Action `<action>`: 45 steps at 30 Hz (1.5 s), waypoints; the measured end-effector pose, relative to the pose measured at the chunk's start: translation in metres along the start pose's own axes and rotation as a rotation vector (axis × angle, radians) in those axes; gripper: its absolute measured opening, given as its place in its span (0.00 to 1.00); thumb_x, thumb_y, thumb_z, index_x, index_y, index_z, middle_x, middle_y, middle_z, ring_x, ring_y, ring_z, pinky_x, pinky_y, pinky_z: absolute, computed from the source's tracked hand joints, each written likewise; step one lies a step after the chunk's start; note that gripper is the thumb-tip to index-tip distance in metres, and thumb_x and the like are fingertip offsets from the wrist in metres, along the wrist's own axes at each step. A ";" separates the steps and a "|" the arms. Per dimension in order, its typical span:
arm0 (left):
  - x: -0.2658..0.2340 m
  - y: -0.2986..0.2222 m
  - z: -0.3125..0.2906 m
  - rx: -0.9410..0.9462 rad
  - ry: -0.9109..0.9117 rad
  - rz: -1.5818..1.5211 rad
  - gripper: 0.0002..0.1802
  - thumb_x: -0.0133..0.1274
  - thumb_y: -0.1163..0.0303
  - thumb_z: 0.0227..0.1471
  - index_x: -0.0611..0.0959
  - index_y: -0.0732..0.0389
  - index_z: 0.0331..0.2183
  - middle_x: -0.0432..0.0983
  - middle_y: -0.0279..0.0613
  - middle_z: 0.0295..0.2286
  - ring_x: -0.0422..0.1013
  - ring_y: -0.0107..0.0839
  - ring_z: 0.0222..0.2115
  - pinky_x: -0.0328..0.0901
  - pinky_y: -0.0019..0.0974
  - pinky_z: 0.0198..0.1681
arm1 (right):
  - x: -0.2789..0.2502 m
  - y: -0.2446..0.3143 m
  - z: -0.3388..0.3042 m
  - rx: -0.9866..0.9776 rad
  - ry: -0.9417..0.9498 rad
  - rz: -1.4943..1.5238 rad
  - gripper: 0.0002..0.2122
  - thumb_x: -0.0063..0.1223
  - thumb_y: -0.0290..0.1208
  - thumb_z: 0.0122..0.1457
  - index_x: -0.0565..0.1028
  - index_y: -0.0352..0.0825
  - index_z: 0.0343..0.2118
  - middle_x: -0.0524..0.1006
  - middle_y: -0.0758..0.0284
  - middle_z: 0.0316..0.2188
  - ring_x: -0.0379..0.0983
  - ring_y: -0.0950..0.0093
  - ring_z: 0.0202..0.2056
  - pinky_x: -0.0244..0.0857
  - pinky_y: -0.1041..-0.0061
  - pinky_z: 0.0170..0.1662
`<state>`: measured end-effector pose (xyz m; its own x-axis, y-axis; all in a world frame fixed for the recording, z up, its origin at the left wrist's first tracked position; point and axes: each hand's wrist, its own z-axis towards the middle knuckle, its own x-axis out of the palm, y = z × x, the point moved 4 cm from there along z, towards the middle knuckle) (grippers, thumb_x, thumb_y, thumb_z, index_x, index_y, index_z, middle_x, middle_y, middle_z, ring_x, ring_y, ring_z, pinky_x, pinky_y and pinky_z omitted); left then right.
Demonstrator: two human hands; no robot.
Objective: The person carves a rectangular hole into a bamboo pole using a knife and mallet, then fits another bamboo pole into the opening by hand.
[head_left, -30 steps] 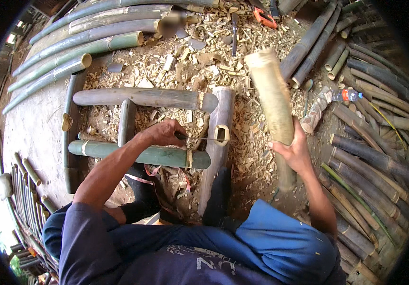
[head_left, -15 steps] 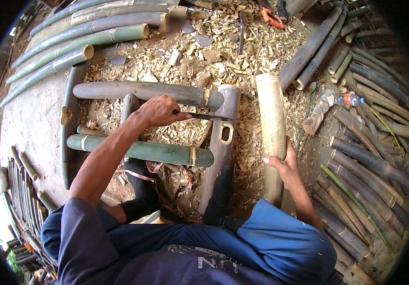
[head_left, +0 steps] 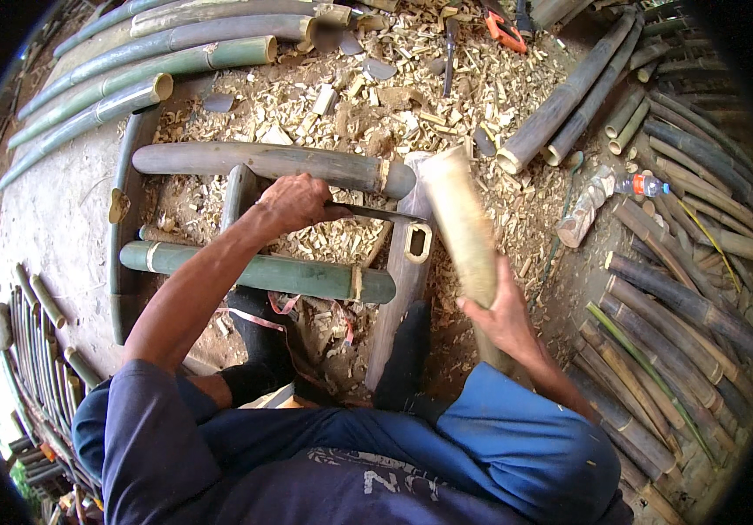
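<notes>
Far left: dark grey bamboo rail (head_left: 122,236), upright in view. Running right from it, 2 round bamboo crosspieces: grey-brown bamboo pole (head_left: 262,162) on top, green bamboo pole (head_left: 262,276) below. Left hand (head_left: 293,203) sits between them, fingers curled tight around the near end of a thin dark blade (head_left: 376,213); no gap visible in the grip. Blade points right, its far end at the upper edge of the oblong hole (head_left: 417,242) cut in a grey bamboo post (head_left: 398,289). Whether the tip touches: can't tell. Next, thick pale bamboo club (head_left: 457,210), motion-blurred, tilted, top leaning left toward the post. Right hand (head_left: 503,311) grasps its lower part, fingers wrapped, thumb across the front. Far right: dark bamboo poles (head_left: 691,302), stacked.
</notes>
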<state>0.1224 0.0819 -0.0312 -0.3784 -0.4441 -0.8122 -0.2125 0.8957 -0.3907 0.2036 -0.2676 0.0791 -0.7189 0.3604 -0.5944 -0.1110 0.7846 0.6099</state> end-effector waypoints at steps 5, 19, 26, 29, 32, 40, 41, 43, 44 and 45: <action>0.000 0.002 0.002 0.005 0.007 0.028 0.42 0.52 0.28 0.53 0.88 0.64 0.30 0.83 0.58 0.28 0.80 0.55 0.35 0.74 0.52 0.43 | -0.024 0.012 0.009 -0.094 0.123 -0.218 0.38 0.68 0.33 0.49 0.60 0.25 0.61 0.77 0.44 0.47 0.79 0.53 0.43 0.73 0.59 0.50; 0.011 0.022 0.018 0.067 0.015 -0.048 0.43 0.58 0.30 0.49 0.84 0.69 0.19 0.76 0.58 0.17 0.74 0.55 0.19 0.70 0.53 0.28 | -0.036 0.042 0.009 -0.238 -0.069 0.067 0.37 0.68 0.41 0.50 0.63 0.28 0.59 0.76 0.51 0.49 0.77 0.61 0.48 0.74 0.62 0.53; 0.007 0.021 0.031 0.081 0.181 -0.052 0.42 0.54 0.29 0.52 0.85 0.65 0.21 0.78 0.54 0.19 0.76 0.50 0.21 0.71 0.52 0.29 | -0.009 -0.010 0.022 -0.188 0.193 -0.249 0.40 0.69 0.41 0.49 0.61 0.23 0.60 0.74 0.47 0.51 0.73 0.56 0.54 0.65 0.63 0.62; 0.018 0.014 -0.005 0.182 -0.182 0.154 0.33 0.52 0.36 0.56 0.83 0.59 0.25 0.77 0.46 0.20 0.77 0.44 0.22 0.72 0.48 0.28 | -0.027 0.014 0.016 -0.013 0.248 0.186 0.39 0.69 0.38 0.49 0.62 0.27 0.61 0.73 0.54 0.51 0.71 0.63 0.53 0.65 0.66 0.60; 0.025 -0.007 -0.049 0.349 -0.469 0.186 0.20 0.61 0.47 0.53 0.82 0.55 0.32 0.74 0.40 0.25 0.76 0.38 0.23 0.70 0.43 0.28 | -0.034 0.009 0.014 -0.143 0.019 0.445 0.39 0.69 0.35 0.46 0.62 0.29 0.61 0.73 0.60 0.49 0.71 0.67 0.50 0.67 0.68 0.56; 0.046 -0.029 -0.078 0.048 -0.098 -0.024 0.24 0.68 0.53 0.45 0.80 0.56 0.41 0.77 0.46 0.32 0.79 0.48 0.33 0.73 0.51 0.34 | -0.028 -0.010 0.019 -0.083 0.011 0.348 0.41 0.73 0.42 0.45 0.64 0.27 0.59 0.75 0.59 0.47 0.74 0.68 0.48 0.70 0.68 0.53; 0.047 -0.031 -0.078 0.054 -0.089 -0.019 0.24 0.67 0.53 0.46 0.80 0.57 0.40 0.78 0.46 0.32 0.79 0.49 0.33 0.73 0.51 0.34 | -0.028 -0.020 0.019 -0.130 -0.006 0.226 0.41 0.74 0.45 0.45 0.64 0.27 0.58 0.76 0.55 0.48 0.75 0.66 0.49 0.69 0.66 0.54; 0.046 -0.029 -0.079 0.070 -0.085 -0.003 0.20 0.65 0.55 0.48 0.80 0.57 0.38 0.79 0.46 0.32 0.79 0.49 0.32 0.74 0.51 0.33 | -0.028 -0.015 0.017 -0.172 0.014 0.056 0.39 0.74 0.44 0.46 0.65 0.28 0.57 0.76 0.53 0.46 0.76 0.63 0.48 0.70 0.64 0.54; 0.048 -0.027 -0.079 0.085 -0.087 0.006 0.17 0.63 0.57 0.50 0.79 0.58 0.37 0.80 0.47 0.31 0.80 0.49 0.32 0.74 0.51 0.33 | -0.028 -0.011 0.016 -0.192 0.023 -0.029 0.39 0.73 0.43 0.47 0.65 0.29 0.57 0.77 0.53 0.45 0.77 0.62 0.47 0.70 0.63 0.54; 0.047 -0.026 -0.079 0.099 -0.089 0.015 0.15 0.61 0.59 0.52 0.79 0.58 0.36 0.80 0.47 0.31 0.80 0.49 0.31 0.74 0.52 0.33 | -0.026 -0.002 0.016 -0.213 0.060 -0.065 0.35 0.72 0.42 0.49 0.66 0.30 0.55 0.78 0.52 0.42 0.79 0.61 0.45 0.73 0.62 0.51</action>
<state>0.0387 0.0358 -0.0249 -0.2981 -0.4309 -0.8517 -0.1157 0.9020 -0.4159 0.2330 -0.2704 0.0849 -0.7447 0.2769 -0.6073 -0.2962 0.6783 0.6725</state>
